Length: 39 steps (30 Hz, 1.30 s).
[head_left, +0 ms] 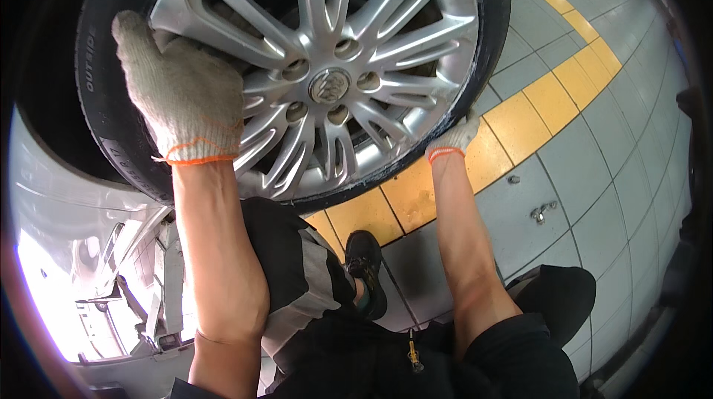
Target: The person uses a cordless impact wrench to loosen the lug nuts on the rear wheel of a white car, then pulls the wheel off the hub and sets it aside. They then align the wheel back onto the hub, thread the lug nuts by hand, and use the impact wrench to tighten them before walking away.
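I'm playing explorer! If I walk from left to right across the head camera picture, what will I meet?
Gloved left hand, wheel's round centre cap, yellow zip pull, gloved right hand, one small metal piece, little cluster of metal pieces.

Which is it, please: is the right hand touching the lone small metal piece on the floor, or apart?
Apart. The head view shows yellow floor tile between the right hand and the small metal piece.

slvr rim (321,50), blk tyre (100,113), off-wht gloves (194,95) w/ orange cuff trim (202,160), gry floor tiles (572,165) w/ yel band (520,126)
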Tool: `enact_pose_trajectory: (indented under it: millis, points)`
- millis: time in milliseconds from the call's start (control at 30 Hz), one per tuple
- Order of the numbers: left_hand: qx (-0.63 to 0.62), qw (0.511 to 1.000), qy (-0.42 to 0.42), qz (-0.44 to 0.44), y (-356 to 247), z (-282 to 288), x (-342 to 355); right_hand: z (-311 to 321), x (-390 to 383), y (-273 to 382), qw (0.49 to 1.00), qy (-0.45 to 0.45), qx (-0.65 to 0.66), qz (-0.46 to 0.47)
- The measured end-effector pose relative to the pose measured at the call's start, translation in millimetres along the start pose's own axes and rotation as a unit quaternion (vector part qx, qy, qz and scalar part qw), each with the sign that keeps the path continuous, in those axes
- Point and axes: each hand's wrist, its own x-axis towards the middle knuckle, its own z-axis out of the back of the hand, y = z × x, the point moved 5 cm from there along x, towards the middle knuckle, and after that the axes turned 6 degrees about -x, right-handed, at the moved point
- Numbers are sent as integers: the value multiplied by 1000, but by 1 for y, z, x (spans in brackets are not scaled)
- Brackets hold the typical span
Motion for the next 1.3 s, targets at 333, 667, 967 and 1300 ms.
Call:
enact_pose_trajectory:
  millis: [333,667,967,1300]
  points:
    - [28,999,-17,22,3,9,-1,-3,8,0,1000,-5,-8,2]
    - [40,998,-36,32,-1,22,-17,-6,19,3,999,-13,-45,-22]
    - [25,998,17,-46,-32,46,-55,-25,4,22,997,60,-47,18]
    - [-61,997,39,-1,-40,116,-91,-42,-25,45,992,95,-57,61]
